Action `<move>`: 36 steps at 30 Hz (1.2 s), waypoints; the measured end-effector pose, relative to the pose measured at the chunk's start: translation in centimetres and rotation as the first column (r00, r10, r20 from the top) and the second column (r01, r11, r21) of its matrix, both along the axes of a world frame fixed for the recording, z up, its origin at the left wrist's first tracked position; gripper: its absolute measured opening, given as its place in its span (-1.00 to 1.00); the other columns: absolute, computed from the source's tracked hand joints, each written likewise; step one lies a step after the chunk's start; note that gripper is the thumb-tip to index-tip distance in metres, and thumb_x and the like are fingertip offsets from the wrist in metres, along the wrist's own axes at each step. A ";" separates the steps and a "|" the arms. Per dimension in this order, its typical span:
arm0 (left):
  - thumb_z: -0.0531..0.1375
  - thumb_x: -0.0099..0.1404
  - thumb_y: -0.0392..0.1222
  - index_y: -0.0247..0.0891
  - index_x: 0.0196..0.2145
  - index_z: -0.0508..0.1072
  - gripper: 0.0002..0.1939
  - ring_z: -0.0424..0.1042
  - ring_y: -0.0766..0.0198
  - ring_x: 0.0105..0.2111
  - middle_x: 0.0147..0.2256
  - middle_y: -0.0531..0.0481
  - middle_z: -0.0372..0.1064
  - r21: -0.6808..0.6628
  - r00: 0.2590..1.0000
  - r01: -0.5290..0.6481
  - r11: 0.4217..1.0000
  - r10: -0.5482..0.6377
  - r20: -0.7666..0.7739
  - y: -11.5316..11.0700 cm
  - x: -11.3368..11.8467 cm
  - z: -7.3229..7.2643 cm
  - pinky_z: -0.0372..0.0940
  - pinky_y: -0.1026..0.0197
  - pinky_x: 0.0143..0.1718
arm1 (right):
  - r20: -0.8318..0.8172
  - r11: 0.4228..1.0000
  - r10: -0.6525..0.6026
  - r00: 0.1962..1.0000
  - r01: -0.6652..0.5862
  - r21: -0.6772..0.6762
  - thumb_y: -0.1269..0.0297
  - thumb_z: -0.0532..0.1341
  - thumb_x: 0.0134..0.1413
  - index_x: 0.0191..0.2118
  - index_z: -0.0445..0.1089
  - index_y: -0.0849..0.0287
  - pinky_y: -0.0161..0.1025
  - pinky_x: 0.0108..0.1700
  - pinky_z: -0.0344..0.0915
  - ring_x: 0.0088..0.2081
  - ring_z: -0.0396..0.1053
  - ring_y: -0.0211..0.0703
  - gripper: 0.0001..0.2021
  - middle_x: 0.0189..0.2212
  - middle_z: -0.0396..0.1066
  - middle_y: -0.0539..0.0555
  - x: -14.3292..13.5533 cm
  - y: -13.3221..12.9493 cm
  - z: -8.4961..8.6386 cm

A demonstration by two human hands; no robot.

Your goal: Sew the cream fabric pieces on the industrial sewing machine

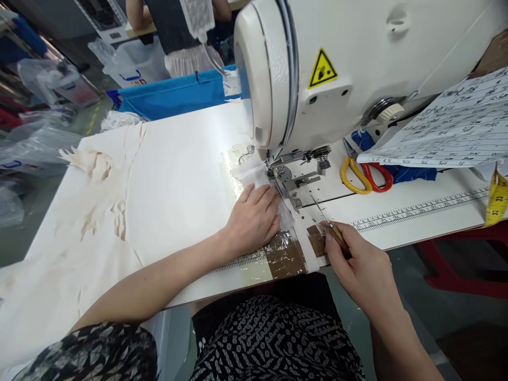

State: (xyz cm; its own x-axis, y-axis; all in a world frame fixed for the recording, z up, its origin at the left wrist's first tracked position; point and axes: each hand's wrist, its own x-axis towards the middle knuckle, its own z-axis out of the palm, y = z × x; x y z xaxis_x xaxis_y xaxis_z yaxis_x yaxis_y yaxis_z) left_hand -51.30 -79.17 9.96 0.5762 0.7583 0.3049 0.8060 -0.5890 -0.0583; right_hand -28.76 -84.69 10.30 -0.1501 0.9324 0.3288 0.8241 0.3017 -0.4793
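My left hand (256,214) lies flat, fingers stretched out, on a piece of white fabric (254,174) just left of the sewing machine's presser foot (280,174). A narrow white fabric strip (305,241) runs from the foot area down over the table's front edge. My right hand (357,256) is closed round the wooden handle of an awl (336,233). The awl's thin metal tip points up and left, toward the machine's metal guide parts, apart from the fabric. The needle itself is too small to make out.
The sewing machine head (357,58) overhangs the table. Scissors (367,177) with yellow and red handles lie at right, under a handwritten sheet (444,124). A yellow tape measure (497,198) hangs at the far right. Cream fabric (91,211) covers the left; a person (174,32) is behind.
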 end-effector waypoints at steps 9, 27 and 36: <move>-0.04 0.43 -0.25 -0.51 0.17 0.33 -0.55 0.26 -0.02 0.19 0.18 -0.29 0.29 -0.005 0.999 0.015 1.000 -0.015 -0.035 -0.1 -0.1 -0.1 0.16 -0.11 0.25 | -0.013 1.000 0.008 1.000 -0.008 0.002 0.23 0.05 0.32 -0.13 0.42 0.23 -0.33 -0.59 0.18 -0.57 0.40 -0.17 -0.75 -0.47 0.50 0.09 0.3 0.2 -0.3; -0.07 0.46 -0.17 -0.53 0.19 0.31 -0.51 0.23 -0.02 0.22 0.19 -0.32 0.28 -0.037 1.000 0.015 0.999 -0.016 -0.014 -0.2 0.0 -0.1 0.14 -0.10 0.25 | -0.103 0.999 -0.051 0.993 0.049 -0.014 0.17 0.08 0.32 0.01 0.42 0.13 -0.28 -0.46 0.33 -0.42 0.50 -0.08 -0.72 -0.39 0.53 0.11 0.4 -0.1 -1.3; -0.10 0.47 -0.16 -0.56 0.23 0.24 -0.48 0.16 -0.04 0.27 0.25 -0.32 0.20 -0.099 1.000 -0.027 0.995 0.026 -0.014 0.6 -0.2 -0.3 0.09 -0.09 0.29 | -0.285 0.995 -0.094 0.954 0.081 -0.057 0.12 0.13 0.32 0.16 0.32 0.14 -0.26 -0.26 0.41 -0.16 0.51 -0.05 -0.62 -0.05 0.48 0.22 -0.7 -0.8 -0.7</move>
